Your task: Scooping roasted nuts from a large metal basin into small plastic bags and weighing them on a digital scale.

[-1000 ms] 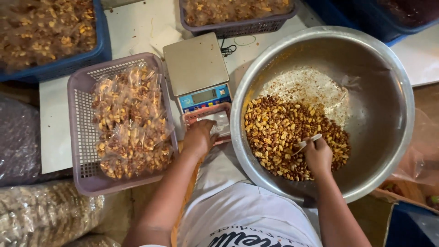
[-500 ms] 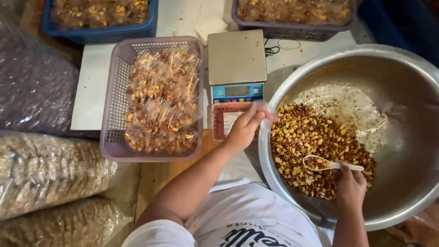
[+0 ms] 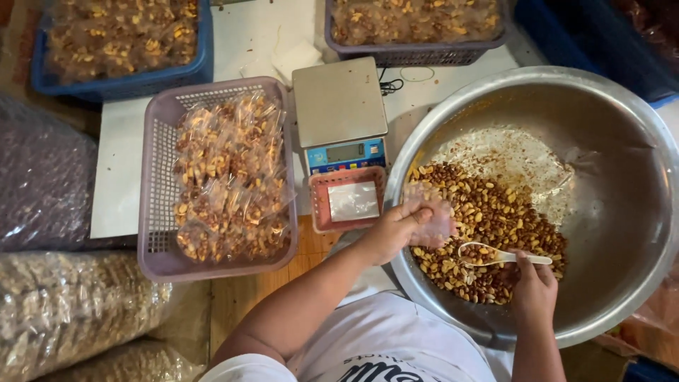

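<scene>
My left hand (image 3: 396,230) is closed on a small clear plastic bag (image 3: 430,212), fingers pinching its edge, and holds it over the near-left rim of the big metal bowl (image 3: 622,205). My right hand (image 3: 534,290) is clamped around the handle of a white spoon (image 3: 495,255); the spoon lies level, its scoop loaded with nuts, just right of the bag. The spoon rests on the heap of roasted nuts (image 3: 488,226), which fills the lower left part of the bowl; the rest of the bowl's floor shows crumbs and a dusting of seasoning.

Left of the bowl stands a digital scale (image 3: 339,113) with a bare steel platform. In front of it, touching its base, sits a small pink tray (image 3: 316,205) holding flat clear bags. Further left, a purple mesh basket (image 3: 159,170) is piled with filled, sealed packets of nuts. A blue basket (image 3: 201,67) and a dark basket (image 3: 417,53) at the far edge also hold packets.
</scene>
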